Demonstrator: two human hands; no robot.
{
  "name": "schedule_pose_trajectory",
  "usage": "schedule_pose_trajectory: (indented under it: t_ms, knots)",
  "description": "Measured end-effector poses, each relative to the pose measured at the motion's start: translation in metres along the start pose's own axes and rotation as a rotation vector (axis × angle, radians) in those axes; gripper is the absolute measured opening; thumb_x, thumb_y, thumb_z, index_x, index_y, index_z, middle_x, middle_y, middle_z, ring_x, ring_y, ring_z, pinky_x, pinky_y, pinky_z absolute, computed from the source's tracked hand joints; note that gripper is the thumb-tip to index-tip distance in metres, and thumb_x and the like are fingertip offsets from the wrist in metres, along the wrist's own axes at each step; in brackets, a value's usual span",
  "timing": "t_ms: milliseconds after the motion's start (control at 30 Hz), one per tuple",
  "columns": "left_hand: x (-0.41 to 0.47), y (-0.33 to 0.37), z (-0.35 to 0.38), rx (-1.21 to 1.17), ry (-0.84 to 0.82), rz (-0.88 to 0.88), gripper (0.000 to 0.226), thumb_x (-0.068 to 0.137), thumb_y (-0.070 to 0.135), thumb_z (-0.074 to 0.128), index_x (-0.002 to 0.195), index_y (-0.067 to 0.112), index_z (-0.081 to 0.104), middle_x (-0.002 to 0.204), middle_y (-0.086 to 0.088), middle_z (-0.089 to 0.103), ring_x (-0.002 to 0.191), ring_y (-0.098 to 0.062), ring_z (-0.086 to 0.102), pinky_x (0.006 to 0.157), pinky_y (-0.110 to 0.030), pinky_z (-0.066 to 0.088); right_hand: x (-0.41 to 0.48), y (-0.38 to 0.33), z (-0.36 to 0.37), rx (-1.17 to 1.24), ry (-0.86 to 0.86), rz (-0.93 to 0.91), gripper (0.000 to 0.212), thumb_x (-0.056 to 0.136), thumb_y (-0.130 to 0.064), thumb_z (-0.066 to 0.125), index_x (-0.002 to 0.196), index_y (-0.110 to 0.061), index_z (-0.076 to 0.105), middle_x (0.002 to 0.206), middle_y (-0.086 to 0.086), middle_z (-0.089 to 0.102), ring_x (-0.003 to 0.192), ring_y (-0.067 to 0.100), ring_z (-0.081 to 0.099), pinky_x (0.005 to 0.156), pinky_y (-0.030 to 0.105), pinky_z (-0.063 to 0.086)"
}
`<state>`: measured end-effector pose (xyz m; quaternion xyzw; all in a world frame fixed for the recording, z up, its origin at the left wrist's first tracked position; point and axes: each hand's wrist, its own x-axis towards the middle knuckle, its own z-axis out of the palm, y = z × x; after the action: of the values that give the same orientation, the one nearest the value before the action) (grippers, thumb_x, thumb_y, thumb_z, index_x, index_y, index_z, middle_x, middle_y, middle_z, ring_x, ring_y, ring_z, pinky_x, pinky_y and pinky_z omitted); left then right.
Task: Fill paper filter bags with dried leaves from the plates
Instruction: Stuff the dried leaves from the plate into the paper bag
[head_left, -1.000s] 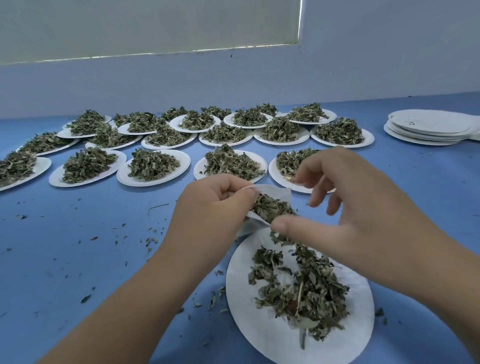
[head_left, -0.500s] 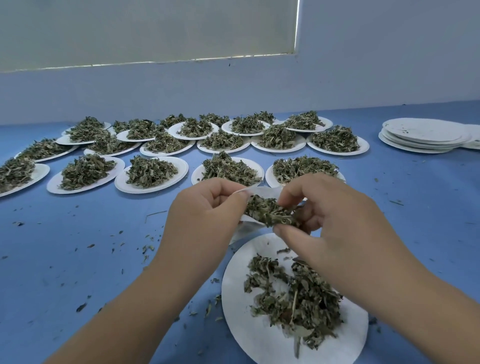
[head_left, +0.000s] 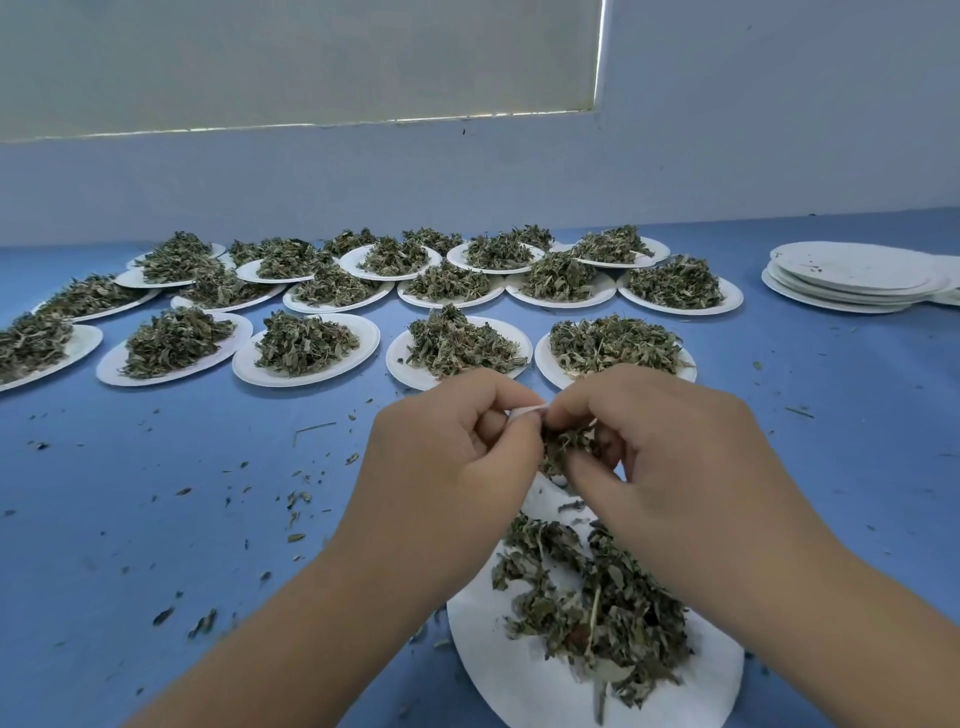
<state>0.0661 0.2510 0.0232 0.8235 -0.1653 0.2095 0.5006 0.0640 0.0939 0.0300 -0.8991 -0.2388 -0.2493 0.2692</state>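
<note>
Both forearms rise from the bottom edge and meet at the centre of the frame, above the near plate (head_left: 519, 675). The left hand (head_left: 452, 457) has its fingers curled, thumb and forefinger pinching the white edge of the paper filter bag (head_left: 529, 412); most of the bag is hidden behind that hand. The right hand (head_left: 670, 467), knuckles up and fingers bent, pinches a clump of dried leaves (head_left: 563, 449) at the bag's mouth. More loose leaves (head_left: 597, 597) lie on the near plate. Rows of heaped plates (head_left: 311, 374) cross the middle of the blue tabletop (head_left: 156, 493), with stacked empty plates (head_left: 852, 275) at upper right.
</note>
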Motion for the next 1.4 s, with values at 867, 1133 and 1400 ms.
schedule_pose_trajectory:
  t_ms: [867, 1133, 1400]
  knots:
    - [0.005, -0.001, -0.009, -0.148, 0.038, -0.122, 0.022, 0.087, 0.013, 0.065, 0.071, 0.026, 0.072, 0.054, -0.009, 0.056, 0.041, -0.006, 0.035, 0.041, -0.013, 0.029, -0.001, 0.002, -0.013, -0.036, -0.113, -0.246, 0.034, 0.079, -0.010, 0.056, 0.103, -0.026, 0.075, 0.102, -0.022, 0.069, 0.075, 0.018, 0.055, 0.065, 0.030, 0.049]
    - [0.001, -0.001, -0.005, -0.143, -0.014, -0.099, 0.019, 0.085, 0.014, 0.063, 0.077, 0.029, 0.072, 0.054, -0.007, 0.052, 0.045, -0.007, 0.036, 0.042, -0.017, 0.030, -0.001, 0.000, -0.009, -0.136, -0.392, -0.188, 0.041, 0.080, -0.021, 0.040, 0.109, -0.034, 0.065, 0.116, -0.029, 0.058, 0.074, 0.012, 0.038, 0.059, 0.028, 0.040]
    - [0.001, 0.000, -0.007, -0.124, -0.067, -0.071, 0.018, 0.086, 0.014, 0.069, 0.076, 0.029, 0.074, 0.063, -0.016, 0.058, 0.048, -0.020, 0.040, 0.045, -0.022, 0.034, -0.004, 0.001, -0.004, -0.159, -0.448, -0.238, 0.031, 0.077, -0.019, 0.043, 0.100, -0.034, 0.057, 0.120, -0.020, 0.057, 0.071, 0.015, 0.032, 0.052, 0.027, 0.026]
